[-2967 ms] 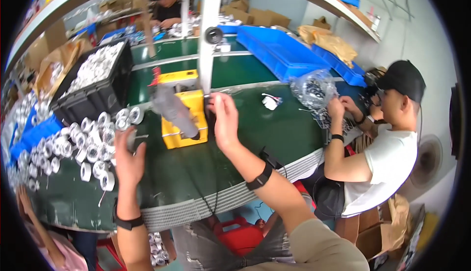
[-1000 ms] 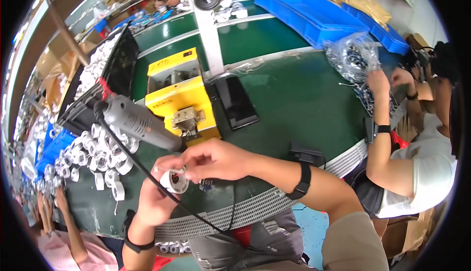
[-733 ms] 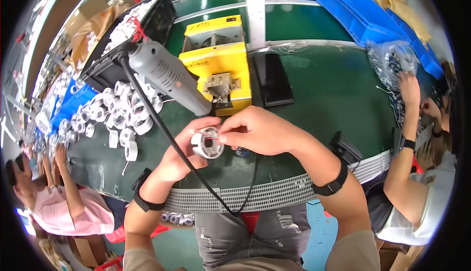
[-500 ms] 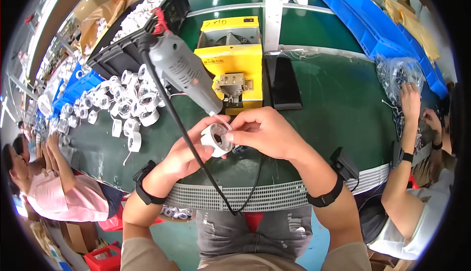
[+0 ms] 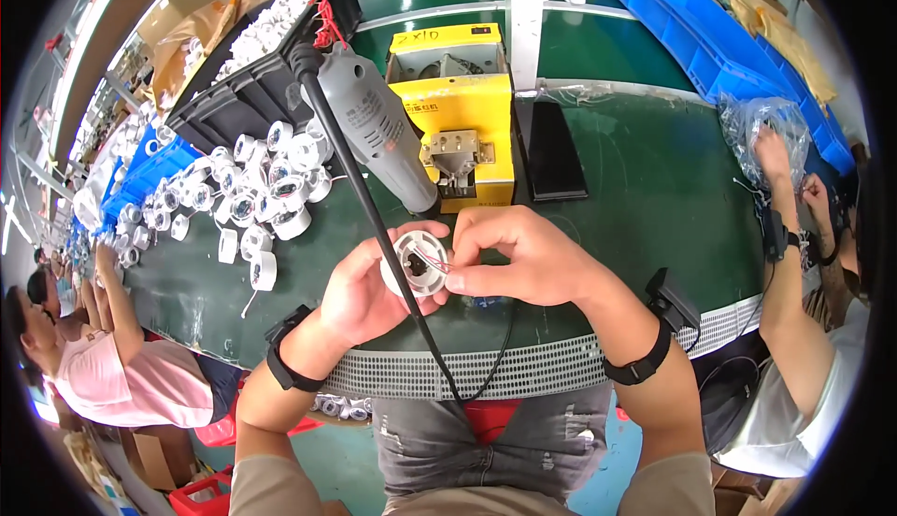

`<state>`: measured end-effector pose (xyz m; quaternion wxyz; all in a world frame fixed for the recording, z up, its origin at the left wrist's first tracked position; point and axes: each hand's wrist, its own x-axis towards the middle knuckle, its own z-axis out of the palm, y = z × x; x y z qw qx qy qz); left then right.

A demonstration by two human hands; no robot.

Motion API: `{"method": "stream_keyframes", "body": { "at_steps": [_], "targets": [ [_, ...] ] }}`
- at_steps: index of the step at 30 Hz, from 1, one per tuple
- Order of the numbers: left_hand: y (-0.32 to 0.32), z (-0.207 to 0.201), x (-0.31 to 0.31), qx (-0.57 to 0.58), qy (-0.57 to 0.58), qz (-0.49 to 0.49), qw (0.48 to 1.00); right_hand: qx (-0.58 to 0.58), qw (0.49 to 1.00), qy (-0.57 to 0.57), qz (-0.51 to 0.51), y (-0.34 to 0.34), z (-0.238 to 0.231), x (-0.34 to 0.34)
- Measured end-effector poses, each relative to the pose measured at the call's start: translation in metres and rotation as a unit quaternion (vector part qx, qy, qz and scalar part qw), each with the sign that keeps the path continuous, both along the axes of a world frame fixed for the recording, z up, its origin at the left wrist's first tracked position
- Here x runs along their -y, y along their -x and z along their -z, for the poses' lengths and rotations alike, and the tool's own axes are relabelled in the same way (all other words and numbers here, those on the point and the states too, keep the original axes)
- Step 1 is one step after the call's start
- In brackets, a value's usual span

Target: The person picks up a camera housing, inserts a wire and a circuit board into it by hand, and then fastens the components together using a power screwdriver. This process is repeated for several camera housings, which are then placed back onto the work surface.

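A white round lamp housing (image 5: 435, 282) lies cupped in my left hand (image 5: 350, 287), its ring-shaped open side facing up. My left fingers and thumb wrap its edge. Thin reddish wires (image 5: 436, 262) run out of the housing's middle, and my right hand (image 5: 533, 259) pinches them between thumb and forefinger just right of the rim. A black cable (image 5: 363, 189) crosses in front of the housing and hides part of it. Just beyond my hands hangs a grey electric screwdriver (image 5: 378, 123), touched by neither hand.
Behind stands a yellow machine (image 5: 467, 107) with a black flat slab (image 5: 553, 151) beside it. Many white housings (image 5: 263, 271) are heaped at left near a black crate (image 5: 234, 95). Blue trays (image 5: 691, 44) line the far right. Co-workers sit on both sides; one reaches into a plastic bag (image 5: 761, 137).
The housing has turned so its open side faces up more. My right hand has shifted slightly right, with the wires now visible between its fingers and the housing. The view has shifted a little.
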<state>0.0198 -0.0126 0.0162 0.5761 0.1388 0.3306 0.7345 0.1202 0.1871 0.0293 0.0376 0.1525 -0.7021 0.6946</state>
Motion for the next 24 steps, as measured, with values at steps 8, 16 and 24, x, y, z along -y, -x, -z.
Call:
{"method": "stream_keyframes", "body": {
  "at_steps": [8, 16, 24],
  "targets": [
    [0.000, 0.001, 0.000, -0.087, 0.061, 0.001, 0.994, 0.034, 0.975, -0.187, 0.117, -0.001, 0.002, 0.018],
    [-0.005, 0.003, 0.005, -0.098, -0.022, -0.068, 0.993, -0.163, 0.906, -0.306, 0.241, -0.003, -0.011, 0.009],
    [-0.006, 0.014, 0.005, -0.301, -0.157, -0.140, 0.930, 0.102, 0.980, -0.067, 0.160, -0.013, -0.032, 0.010]
  ]
}}
